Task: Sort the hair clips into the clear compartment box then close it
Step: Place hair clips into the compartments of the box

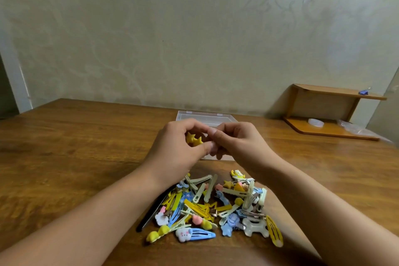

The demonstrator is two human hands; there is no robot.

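A pile of several colourful hair clips (216,207) lies on the wooden table near me, in yellow, blue, pale green and white. Behind it stands the clear compartment box (205,117), its lid open and mostly hidden by my hands. My left hand (177,147) holds a yellow star hair clip (193,139) over the box. My right hand (235,142) meets it fingertip to fingertip at the same clip; whether it grips the clip I cannot tell.
A black hair clip (151,214) lies at the pile's left edge. A small wooden shelf (328,112) stands at the back right, with a blue clip (364,92) on top, a clear tape roll (316,122) and a plastic bag (354,127) below. A wall lies behind the table (75,147).
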